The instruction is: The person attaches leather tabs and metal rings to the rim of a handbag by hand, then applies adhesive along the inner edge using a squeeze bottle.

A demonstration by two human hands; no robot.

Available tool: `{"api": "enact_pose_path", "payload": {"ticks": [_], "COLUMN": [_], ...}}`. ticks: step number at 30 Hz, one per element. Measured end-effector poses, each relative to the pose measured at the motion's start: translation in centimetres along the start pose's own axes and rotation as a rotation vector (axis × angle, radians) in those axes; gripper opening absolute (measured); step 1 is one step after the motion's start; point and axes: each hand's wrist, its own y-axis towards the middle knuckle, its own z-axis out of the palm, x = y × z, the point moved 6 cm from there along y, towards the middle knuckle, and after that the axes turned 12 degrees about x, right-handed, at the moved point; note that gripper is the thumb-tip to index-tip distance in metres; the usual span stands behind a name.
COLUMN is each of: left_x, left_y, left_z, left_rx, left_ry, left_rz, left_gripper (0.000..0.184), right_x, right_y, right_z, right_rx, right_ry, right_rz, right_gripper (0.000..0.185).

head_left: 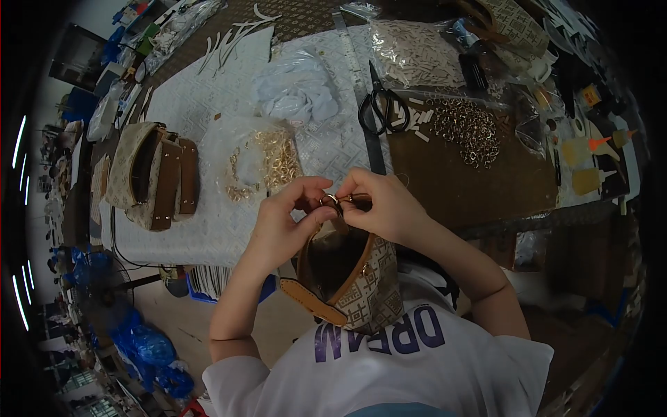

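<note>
A patterned beige handbag (375,292) with brown trim rests against my body, its mouth facing up. A tan leather strap tab (313,302) hangs at its near side. Above the bag's far edge, my left hand (288,215) pinches a small metal ring (329,200). My right hand (379,201) closes on a thin brown strap (356,199) close to that ring. Both hands' fingertips nearly meet. Whether the strap passes through the ring is too small to tell.
Finished-looking bags (149,174) stand at the left. Gold hardware (278,156) lies in a plastic bag ahead. Black scissors (379,108), a metal ruler (351,59), loose metal rings (465,132) and a bag of pale strips (413,52) lie further back. Glue bottles (580,149) stand right.
</note>
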Motion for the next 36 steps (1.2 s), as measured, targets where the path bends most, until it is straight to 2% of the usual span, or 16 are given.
{"api": "enact_pose_path", "payload": {"ticks": [5, 8, 12, 15, 16, 19, 21, 36], "left_x": [-0.7, -2.6, -5.6, -5.2, -5.0, -5.1, -4.8, -4.7], "left_y": [-0.5, -1.8, -4.3, -5.5, -5.7, -6.3, -6.4, -5.4], "left_z": [0.2, 0.4, 1.0, 1.9, 2.2, 2.9, 3.3, 3.4], "left_rx": [-0.097, -0.214, -0.355, -0.318, -0.343, -0.352, -0.327, -0.316], "left_ry": [0.114, 0.355, 0.627, 0.818, 0.875, 0.926, 0.900, 0.878], "left_rz": [0.121, 0.332, 0.707, 0.852, 0.915, 0.941, 0.933, 0.913], "left_gripper": [0.033, 0.030, 0.028, 0.025, 0.016, 0.012, 0.017, 0.021], "right_x": [0.6, 2.0, 3.7, 3.6, 3.5, 3.2, 3.4, 2.2], "right_y": [-0.5, -1.1, -2.5, -2.4, -2.5, -3.1, -3.1, -2.9], "right_z": [0.1, 0.0, 0.9, 1.0, 1.0, 1.1, 1.0, 0.3], "right_rx": [-0.056, -0.097, -0.230, -0.129, -0.126, -0.108, -0.072, -0.091], "right_ry": [-0.052, -0.080, -0.221, -0.214, -0.231, -0.283, -0.349, -0.267], "right_rz": [-0.068, -0.155, -0.444, -0.638, -0.680, -0.753, -0.753, -0.798], "right_gripper": [0.024, 0.026, 0.031, 0.026, 0.024, 0.018, 0.015, 0.015]}}
